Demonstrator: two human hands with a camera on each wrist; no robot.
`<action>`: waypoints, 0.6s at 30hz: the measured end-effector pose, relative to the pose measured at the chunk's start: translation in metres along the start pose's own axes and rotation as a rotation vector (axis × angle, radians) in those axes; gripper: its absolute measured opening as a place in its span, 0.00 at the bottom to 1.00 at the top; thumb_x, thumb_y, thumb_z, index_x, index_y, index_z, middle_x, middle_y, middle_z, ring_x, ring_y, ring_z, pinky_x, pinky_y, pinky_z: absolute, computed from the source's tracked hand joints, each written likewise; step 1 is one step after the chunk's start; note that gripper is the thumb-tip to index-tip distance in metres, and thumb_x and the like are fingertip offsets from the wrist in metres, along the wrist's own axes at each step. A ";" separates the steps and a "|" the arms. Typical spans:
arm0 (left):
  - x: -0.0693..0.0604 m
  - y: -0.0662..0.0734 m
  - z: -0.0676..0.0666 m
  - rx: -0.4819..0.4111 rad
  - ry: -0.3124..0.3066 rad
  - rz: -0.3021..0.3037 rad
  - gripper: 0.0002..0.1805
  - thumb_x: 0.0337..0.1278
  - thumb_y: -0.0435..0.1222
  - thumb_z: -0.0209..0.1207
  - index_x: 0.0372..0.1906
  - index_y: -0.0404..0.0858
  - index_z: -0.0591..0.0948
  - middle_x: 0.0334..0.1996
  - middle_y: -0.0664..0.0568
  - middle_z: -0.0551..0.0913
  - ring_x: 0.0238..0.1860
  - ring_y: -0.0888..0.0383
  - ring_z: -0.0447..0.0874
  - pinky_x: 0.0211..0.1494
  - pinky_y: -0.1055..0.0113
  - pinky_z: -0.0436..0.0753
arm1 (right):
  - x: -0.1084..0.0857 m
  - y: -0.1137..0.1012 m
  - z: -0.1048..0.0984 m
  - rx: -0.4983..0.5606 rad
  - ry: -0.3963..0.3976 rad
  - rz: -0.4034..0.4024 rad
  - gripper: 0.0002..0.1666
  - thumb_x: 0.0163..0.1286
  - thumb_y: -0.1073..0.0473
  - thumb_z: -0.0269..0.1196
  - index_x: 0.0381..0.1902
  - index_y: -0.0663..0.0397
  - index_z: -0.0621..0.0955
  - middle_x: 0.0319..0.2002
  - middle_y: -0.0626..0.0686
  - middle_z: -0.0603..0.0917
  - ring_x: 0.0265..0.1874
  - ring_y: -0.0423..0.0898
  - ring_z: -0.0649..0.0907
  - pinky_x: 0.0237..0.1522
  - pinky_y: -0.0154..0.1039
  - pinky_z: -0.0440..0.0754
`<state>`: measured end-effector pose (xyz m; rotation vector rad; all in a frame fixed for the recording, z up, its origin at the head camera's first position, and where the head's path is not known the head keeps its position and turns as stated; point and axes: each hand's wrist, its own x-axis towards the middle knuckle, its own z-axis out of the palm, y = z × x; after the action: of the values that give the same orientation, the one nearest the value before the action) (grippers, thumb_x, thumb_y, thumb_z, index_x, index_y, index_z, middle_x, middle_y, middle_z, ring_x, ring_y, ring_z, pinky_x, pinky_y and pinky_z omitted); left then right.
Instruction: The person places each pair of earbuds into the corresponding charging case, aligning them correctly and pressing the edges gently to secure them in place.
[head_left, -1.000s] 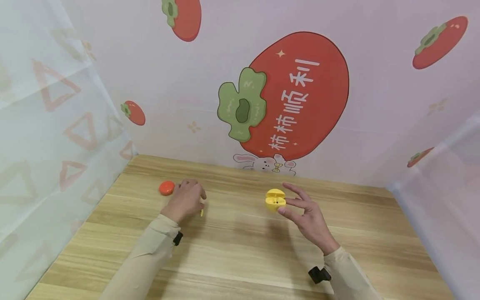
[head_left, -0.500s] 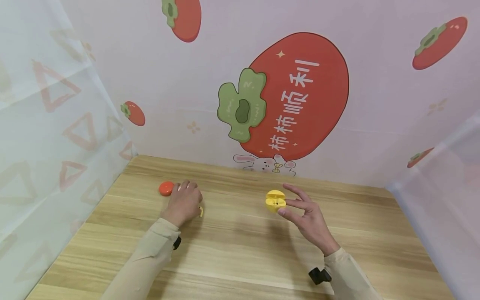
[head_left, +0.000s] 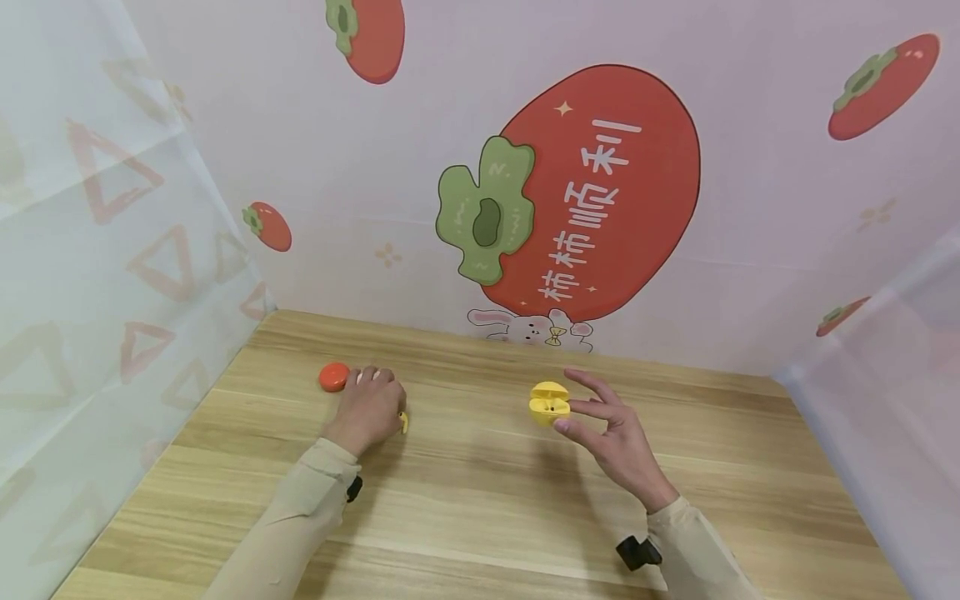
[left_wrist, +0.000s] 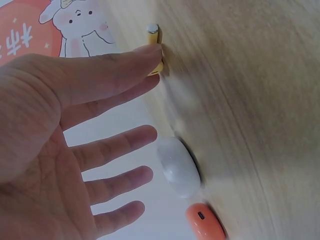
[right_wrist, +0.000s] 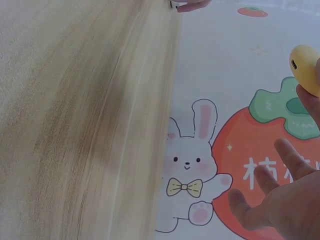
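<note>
Between thumb and index finger, my left hand pinches a yellow wireless earbud close to the wooden tabletop; its stem pokes out right of the hand. The other left fingers are spread. My right hand holds a yellow earbud charging case above the table, its lid raised and its inside facing me. A small dark spot shows in the case, but I cannot tell whether an earbud sits there. From the right wrist, only the rounded back of the case with its port slot shows.
A white rounded case lies beneath my left fingers, mostly hidden in the head view. Left of it is a red-orange rounded case. Printed cloth walls stand at the back and both sides of the wooden table.
My left hand has turned slightly near the table, and more of the yellow earbud shows beside it. The right hand and the open case stay almost in place.
</note>
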<state>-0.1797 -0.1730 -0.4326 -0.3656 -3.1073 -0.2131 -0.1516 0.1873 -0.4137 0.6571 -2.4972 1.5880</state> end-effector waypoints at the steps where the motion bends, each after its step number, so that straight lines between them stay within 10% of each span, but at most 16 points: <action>1: -0.001 0.001 0.000 0.002 -0.001 0.001 0.05 0.45 0.32 0.72 0.27 0.45 0.88 0.43 0.46 0.82 0.55 0.38 0.74 0.64 0.37 0.65 | 0.000 0.000 0.000 0.002 0.000 -0.001 0.14 0.64 0.62 0.73 0.49 0.53 0.90 0.69 0.44 0.72 0.72 0.49 0.64 0.62 0.53 0.72; 18: -0.002 0.026 -0.019 -0.110 0.118 0.102 0.09 0.49 0.37 0.76 0.36 0.45 0.89 0.55 0.44 0.81 0.63 0.36 0.72 0.65 0.33 0.64 | 0.000 -0.001 0.001 0.016 0.002 -0.007 0.14 0.63 0.62 0.73 0.48 0.53 0.90 0.70 0.46 0.72 0.74 0.53 0.62 0.67 0.72 0.57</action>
<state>-0.1718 -0.1513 -0.4108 -0.4933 -2.9589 -0.3909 -0.1514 0.1858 -0.4134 0.6657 -2.4801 1.6072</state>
